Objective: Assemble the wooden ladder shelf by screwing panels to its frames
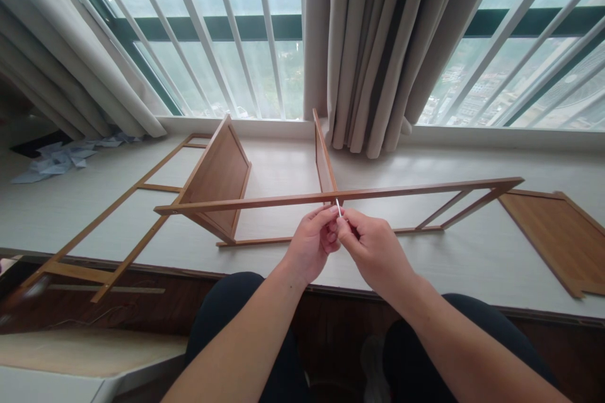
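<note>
Bamboo-brown wooden shelf frame stands half-built at mid-frame with two upright panels fitted, while our left hand and right hand pinch a small silvery screw under its top rail, another brown panel lying unfitted at right.

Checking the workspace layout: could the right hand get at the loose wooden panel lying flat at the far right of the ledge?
Probably yes. The right hand pinches a small metal pin with the left hand, but only bare ledge lies between it and the wooden panel.
</note>
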Demonstrator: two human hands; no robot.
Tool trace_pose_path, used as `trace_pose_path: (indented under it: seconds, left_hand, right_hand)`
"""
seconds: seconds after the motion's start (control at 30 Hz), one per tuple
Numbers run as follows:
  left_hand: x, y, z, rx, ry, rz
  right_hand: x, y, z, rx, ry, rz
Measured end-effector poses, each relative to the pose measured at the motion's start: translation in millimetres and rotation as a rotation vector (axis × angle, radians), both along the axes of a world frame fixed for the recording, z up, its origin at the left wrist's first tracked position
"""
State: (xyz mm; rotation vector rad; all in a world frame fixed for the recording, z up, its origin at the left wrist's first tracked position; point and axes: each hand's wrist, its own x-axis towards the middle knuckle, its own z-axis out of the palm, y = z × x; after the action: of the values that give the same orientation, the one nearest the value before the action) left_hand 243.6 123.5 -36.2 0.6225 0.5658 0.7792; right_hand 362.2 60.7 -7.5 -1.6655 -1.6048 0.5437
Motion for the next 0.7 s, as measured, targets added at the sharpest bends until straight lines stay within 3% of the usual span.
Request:
trace_pose_path:
  seconds: [0.47,0.7]
  left_hand:
    - [-1.2,0.3,1.7,-0.01,-0.004,0.003]
    - [-0.7,0.5,1.6,-0.006,-0.01,0.006]
  right_hand:
    - [-1.6,-1.6,-2.8,-0.025,0.305,0.023]
    - [-1.9,-0.9,-4.8,-0.019,0.302,-0.001]
